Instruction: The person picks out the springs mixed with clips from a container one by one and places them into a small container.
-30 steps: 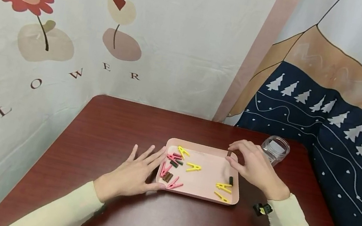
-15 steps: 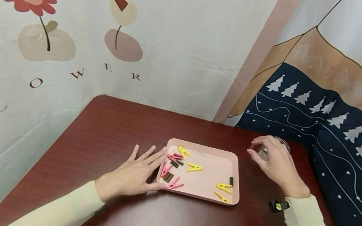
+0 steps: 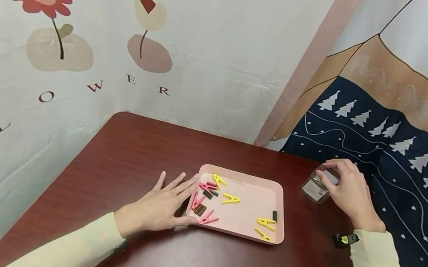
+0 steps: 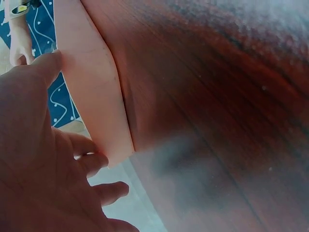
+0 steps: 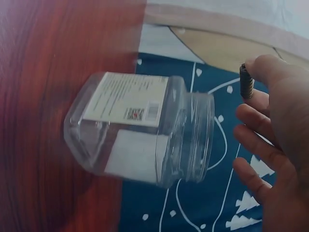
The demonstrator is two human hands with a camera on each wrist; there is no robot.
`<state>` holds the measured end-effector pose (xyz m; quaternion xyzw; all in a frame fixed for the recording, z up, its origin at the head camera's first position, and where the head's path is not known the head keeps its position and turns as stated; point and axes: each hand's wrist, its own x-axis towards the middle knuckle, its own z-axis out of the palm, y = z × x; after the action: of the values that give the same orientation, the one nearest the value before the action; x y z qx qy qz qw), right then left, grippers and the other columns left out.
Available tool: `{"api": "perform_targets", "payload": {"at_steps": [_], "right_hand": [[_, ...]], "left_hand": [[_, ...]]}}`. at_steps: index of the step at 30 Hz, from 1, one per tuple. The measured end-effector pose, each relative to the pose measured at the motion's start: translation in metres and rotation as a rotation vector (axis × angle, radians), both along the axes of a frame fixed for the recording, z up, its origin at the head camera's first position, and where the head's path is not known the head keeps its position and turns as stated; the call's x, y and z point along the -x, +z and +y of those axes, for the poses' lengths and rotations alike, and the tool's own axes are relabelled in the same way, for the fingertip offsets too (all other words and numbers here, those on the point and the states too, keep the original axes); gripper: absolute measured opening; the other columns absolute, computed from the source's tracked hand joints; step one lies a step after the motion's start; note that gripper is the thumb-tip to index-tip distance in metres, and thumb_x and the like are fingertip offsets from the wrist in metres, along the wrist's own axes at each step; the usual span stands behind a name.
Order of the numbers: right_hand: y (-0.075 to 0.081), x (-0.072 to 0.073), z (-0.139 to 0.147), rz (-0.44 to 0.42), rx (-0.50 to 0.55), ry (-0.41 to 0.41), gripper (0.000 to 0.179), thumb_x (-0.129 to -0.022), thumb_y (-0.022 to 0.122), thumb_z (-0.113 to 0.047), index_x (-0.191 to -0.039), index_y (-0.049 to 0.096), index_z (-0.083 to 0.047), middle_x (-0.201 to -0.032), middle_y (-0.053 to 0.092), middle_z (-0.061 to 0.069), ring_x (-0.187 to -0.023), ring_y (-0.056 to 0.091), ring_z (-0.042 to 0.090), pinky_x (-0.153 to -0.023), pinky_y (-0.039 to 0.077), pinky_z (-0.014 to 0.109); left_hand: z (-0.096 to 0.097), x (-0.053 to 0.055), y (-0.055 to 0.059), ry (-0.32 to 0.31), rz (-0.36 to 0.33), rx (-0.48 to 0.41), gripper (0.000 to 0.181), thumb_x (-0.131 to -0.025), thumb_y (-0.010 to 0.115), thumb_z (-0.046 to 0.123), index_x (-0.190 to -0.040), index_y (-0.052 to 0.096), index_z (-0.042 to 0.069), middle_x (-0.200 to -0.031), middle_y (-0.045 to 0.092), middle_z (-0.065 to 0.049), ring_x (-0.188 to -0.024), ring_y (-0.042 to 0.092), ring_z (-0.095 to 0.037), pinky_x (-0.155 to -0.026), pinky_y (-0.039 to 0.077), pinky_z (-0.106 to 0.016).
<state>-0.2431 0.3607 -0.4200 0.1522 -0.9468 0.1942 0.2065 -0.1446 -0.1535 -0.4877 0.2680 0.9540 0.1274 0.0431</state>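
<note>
My right hand (image 3: 350,194) pinches a small dark brown coil spring (image 5: 246,81) between thumb and index finger; the head view hardly shows it. It hangs just above the open mouth of a clear jar (image 5: 140,128) with a white label, apart from it. My left hand (image 3: 157,204), fingers spread, touches the left edge of a pink tray (image 3: 243,223) with fingertips and thumb. Inside the tray lie pink clothespins (image 3: 208,218) and several springs (image 3: 200,209) at the left, yellow clothespins (image 3: 230,199), and a dark spring (image 3: 274,215) at the right.
The jar stands upright on the brown wooden table (image 3: 143,150), right of the tray near the far right corner. A pale printed curtain (image 3: 219,49) borders the table's far side, and a dark blue one (image 3: 399,193) its right.
My right hand has carried the spring from over the tray's right side rightward to above the jar. The left hand keeps its place at the tray edge.
</note>
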Motion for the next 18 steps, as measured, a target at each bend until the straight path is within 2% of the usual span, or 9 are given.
{"api": "perform_targets", "payload": {"at_steps": [4,10,18], "right_hand": [[-0.003,0.003,0.007,0.003,0.024,-0.029,0.03,-0.104,0.088,-0.016,-0.127,0.077,0.001,-0.136,0.072,0.027,-0.124,0.067,0.048,-0.108,0.058,0.076],[-0.009,0.006,0.012,-0.052,0.037,-0.073,0.031,-0.108,0.083,-0.018,-0.128,0.075,0.004,-0.142,0.07,0.031,-0.126,0.067,0.051,-0.114,0.056,0.079],[-0.017,0.01,0.017,-0.08,0.05,-0.098,0.033,-0.11,0.082,-0.019,-0.13,0.074,0.006,-0.146,0.069,0.034,-0.129,0.067,0.054,-0.115,0.055,0.078]], "left_hand": [[0.0,0.0,-0.001,0.003,-0.002,0.003,0.104,-0.108,0.065,0.078,-0.185,0.034,0.015,-0.197,0.025,-0.004,-0.179,0.031,-0.048,-0.134,0.016,-0.093],[0.0,-0.002,-0.002,0.002,-0.004,0.006,0.105,-0.108,0.065,0.078,-0.186,0.033,0.015,-0.197,0.024,-0.003,-0.179,0.032,-0.048,-0.134,0.017,-0.093],[-0.001,-0.002,0.0,0.002,0.003,0.014,0.105,-0.108,0.065,0.078,-0.186,0.033,0.015,-0.197,0.025,-0.003,-0.179,0.033,-0.047,-0.135,0.018,-0.093]]}}
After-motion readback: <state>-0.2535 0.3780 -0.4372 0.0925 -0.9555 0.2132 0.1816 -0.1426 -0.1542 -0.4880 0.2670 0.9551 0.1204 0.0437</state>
